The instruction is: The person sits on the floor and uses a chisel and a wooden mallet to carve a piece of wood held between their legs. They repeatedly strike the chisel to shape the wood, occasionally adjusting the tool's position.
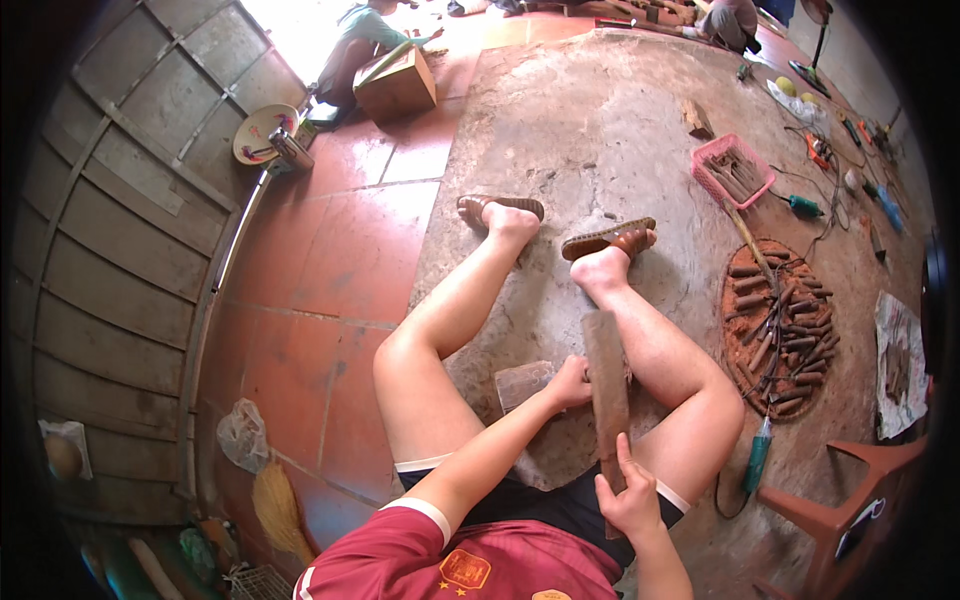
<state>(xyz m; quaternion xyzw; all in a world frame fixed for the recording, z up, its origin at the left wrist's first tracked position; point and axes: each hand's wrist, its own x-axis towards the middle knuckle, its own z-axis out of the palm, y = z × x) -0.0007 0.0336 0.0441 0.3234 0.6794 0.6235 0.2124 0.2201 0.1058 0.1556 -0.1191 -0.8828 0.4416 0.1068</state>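
A long, flat, dark brown wooden board [606, 385] stands tilted between my legs, its lower end close to my lap. My left hand [573, 382] is closed at the board's left edge around mid-length, its fingers mostly hidden behind the wood. Lower down, my right hand [632, 498] grips the board near its lower end, thumb laid up along it. Just left of my left hand, a greyish block [523, 385] sits on the floor between my thighs, partly covered by my forearm.
On the right are a round tray of sawdust and short wooden pieces [808, 330], a pink basket of sticks [735, 172], green power tools [758, 462] with cords, and a brown plastic chair [850, 500]. A broom [280, 505] lies left. Farther off, a person sits by a cardboard box [397, 88].
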